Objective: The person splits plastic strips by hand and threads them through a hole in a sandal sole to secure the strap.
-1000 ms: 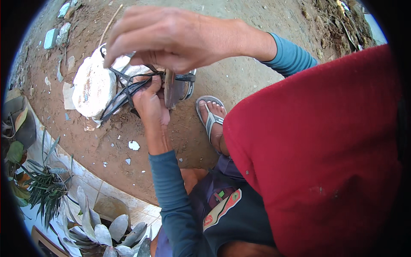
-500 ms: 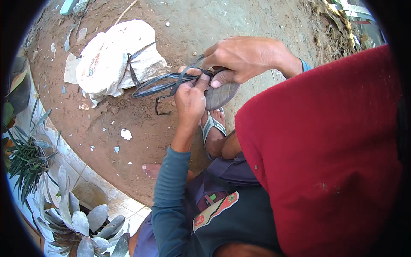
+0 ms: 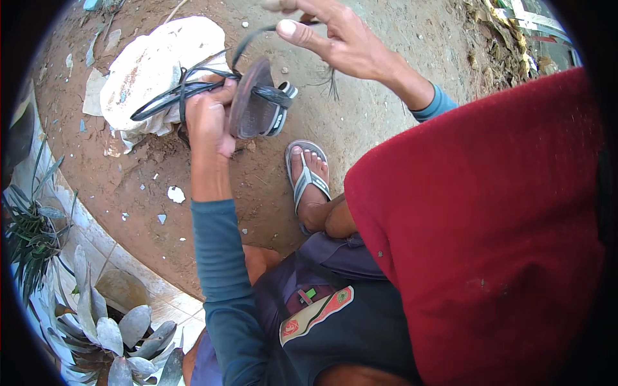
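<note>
My left hand is closed around the edge of a sandal, which is tipped up on its side with its strap facing right. Bundled black strips loop out to the left from the same hand. A black cord is wound around the sandal's strap. One dark strand rises from the sandal and passes behind the thumb of my right hand. That hand is raised at the upper right, thumb and fingers stretched apart. A frayed strand end hangs below it. Whether its hidden fingers touch the strand is unclear.
A white sack lies on the dirt ground beyond my left hand. My foot in a grey thong sandal stands below. Potted plants line a tiled edge at left. Red cloth covers much of the right side.
My left hand has moved left and turned the sandal onto its side, showing its strap. My right hand has come off the sandal, moved up and spread its fingers.
</note>
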Demonstrator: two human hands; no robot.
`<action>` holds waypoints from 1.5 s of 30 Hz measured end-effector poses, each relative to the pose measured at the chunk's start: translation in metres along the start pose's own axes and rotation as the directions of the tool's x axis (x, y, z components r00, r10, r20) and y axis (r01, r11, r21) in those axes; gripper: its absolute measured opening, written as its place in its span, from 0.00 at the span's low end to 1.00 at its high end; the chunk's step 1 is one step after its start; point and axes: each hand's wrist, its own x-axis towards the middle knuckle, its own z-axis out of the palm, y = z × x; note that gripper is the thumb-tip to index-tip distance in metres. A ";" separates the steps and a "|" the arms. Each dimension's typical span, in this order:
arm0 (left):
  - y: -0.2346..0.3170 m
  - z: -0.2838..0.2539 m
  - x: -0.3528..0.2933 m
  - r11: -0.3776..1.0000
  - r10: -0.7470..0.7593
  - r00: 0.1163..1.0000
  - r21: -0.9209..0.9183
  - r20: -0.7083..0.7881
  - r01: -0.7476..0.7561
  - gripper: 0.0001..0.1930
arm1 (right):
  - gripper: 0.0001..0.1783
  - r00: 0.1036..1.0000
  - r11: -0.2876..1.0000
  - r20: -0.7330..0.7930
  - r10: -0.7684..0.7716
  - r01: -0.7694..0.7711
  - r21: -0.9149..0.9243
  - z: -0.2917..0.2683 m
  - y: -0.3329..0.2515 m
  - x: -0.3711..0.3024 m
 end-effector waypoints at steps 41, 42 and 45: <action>-0.031 -0.047 0.004 0.941 -0.009 1.000 0.339 -0.015 0.014 0.12 | 0.15 0.806 0.735 0.243 0.540 -0.592 0.330 0.116 0.038 -0.048; -0.033 -0.046 0.001 0.948 -0.039 0.997 0.312 -0.071 0.059 0.09 | 0.15 0.824 0.777 0.192 0.534 -0.567 0.273 0.118 0.037 -0.050; -0.042 -0.036 -0.012 0.975 0.069 0.997 0.212 -0.037 -0.059 0.06 | 0.17 0.836 0.814 0.114 0.536 -0.548 0.191 0.123 0.031 -0.056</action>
